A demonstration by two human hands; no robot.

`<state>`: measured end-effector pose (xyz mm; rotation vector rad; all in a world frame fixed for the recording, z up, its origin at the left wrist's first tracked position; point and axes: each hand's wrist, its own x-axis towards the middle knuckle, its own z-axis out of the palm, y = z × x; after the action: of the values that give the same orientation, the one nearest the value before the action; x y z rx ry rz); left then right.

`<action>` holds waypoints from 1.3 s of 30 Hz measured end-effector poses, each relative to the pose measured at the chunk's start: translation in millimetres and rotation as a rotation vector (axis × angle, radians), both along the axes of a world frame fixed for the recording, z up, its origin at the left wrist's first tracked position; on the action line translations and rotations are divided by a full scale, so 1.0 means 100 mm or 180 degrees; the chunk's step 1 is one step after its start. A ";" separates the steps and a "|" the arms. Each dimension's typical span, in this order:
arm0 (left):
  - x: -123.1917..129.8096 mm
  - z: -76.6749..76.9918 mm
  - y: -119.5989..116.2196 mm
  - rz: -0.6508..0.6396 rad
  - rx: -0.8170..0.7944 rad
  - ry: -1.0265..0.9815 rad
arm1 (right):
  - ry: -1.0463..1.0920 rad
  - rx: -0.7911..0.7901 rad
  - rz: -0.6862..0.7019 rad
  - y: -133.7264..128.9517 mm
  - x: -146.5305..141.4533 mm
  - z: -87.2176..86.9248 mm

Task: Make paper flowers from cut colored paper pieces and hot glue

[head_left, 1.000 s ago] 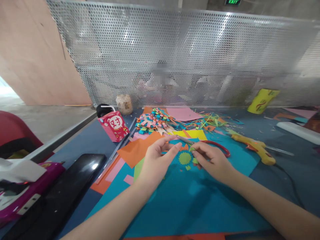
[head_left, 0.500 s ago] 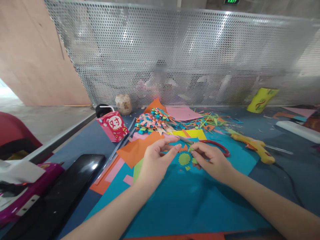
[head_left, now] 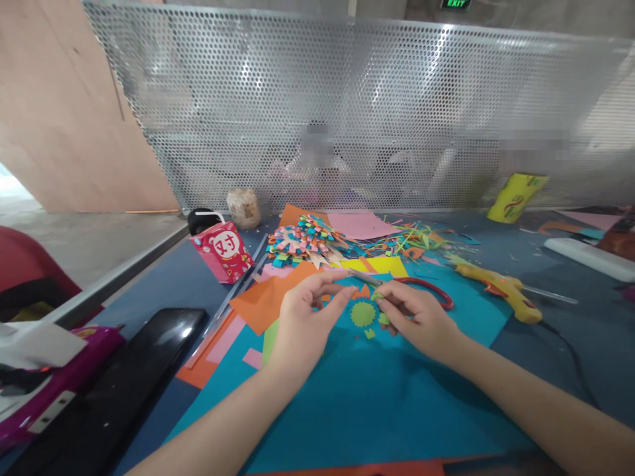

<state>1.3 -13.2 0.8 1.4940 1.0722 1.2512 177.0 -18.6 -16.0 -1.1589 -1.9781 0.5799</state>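
My left hand point(head_left: 307, 317) hovers over the blue sheet point(head_left: 387, 410), its curved index finger and thumb apart, with nothing visible between them. Fingertips of my right hand point(head_left: 409, 314) are pinched on a small green paper piece point(head_left: 379, 297). More green paper shows under those fingers. Between the hands lies a green paper disc point(head_left: 364, 315) with a scalloped edge. Just beyond it are small orange paper pieces point(head_left: 365, 291), and a green scrap point(head_left: 370, 334) sits nearer me. Scissors with red handles point(head_left: 436, 289) lie behind my right hand, which partly hides them.
Fringed paper flowers point(head_left: 302, 239) and paper strips point(head_left: 417, 235) lie at the back. A yellow glue gun point(head_left: 501, 291) is at right. A red drink carton point(head_left: 223, 251), black phone-like slab point(head_left: 124, 377) and purple power strip point(head_left: 64, 377) stand left. A perforated metal screen point(head_left: 297, 86) closes the far side.
The view has shifted very slightly, moving everything a little to the left. Both hands keep almost the same pose, and the right still pinches the green paper piece.
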 end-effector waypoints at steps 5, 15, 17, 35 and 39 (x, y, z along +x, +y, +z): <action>0.01 0.04 -0.01 0.0170 -0.0054 -0.0251 | -0.0067 0.0065 -0.0060 0.00 0.00 0.01; 0.00 0.00 0.02 0.0078 -0.0222 -0.0050 | -0.0162 0.0109 -0.0081 -0.01 0.00 0.03; 0.01 0.01 0.02 0.0086 -0.0190 -0.0141 | -0.0171 0.0115 -0.0060 -0.01 0.00 0.02; 0.05 -0.06 0.04 -0.0538 -0.2022 -0.1439 | -0.2331 0.2869 -0.0431 -0.08 0.18 0.06; 0.05 0.01 0.00 -0.0696 -0.1833 -0.1409 | -0.2376 0.2774 -0.0431 -0.10 0.20 0.05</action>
<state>6.7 -13.0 1.5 0.8201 0.8447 0.9475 196.9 -28.7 -11.5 -0.9649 -2.3105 -0.8542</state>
